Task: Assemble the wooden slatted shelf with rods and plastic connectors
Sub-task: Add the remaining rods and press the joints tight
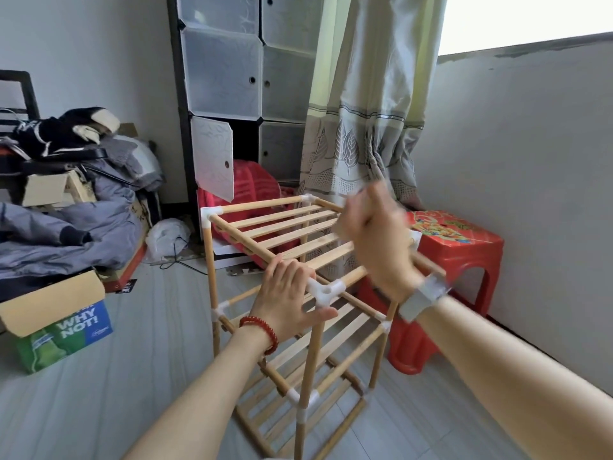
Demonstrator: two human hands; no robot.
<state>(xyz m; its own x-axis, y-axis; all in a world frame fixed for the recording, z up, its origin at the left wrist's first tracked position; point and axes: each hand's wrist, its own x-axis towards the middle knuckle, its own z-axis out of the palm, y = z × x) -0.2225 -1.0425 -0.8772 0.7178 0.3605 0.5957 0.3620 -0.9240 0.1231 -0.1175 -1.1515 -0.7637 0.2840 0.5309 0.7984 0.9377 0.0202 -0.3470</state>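
- Over on the left side of the room, a cardboard box (53,300) and a heap of clothes (76,207) are sitting on the pale floor (116,393), well apart from the work.
- At the middle, the wooden shelf (288,234) is standing upright on the floor, three slatted tiers joined by rods and white plastic connectors, with a cube cabinet (245,81) and a curtain (361,111) behind it.
- The left hand (288,290) is lying flat, fingers straight and spread, pressing on the top front rod just beside the near corner connector (326,292).
- That connector is showing an empty socket, so the top tier is probably not yet finished.
- The frame is looking light and thin, likely to wobble or rack sideways; the push-fit joints could slip apart if it is lifted by one rod.
- Holding it at the corners, close to the connectors, is likely the safest way, rather than by the thin slats.
- The right hand (374,237) is blurring over the right side of the top tier; whether it is grasping anything cannot be told.
- Just beside the shelf on the right, a red plastic stool (464,260) is standing against the wall.
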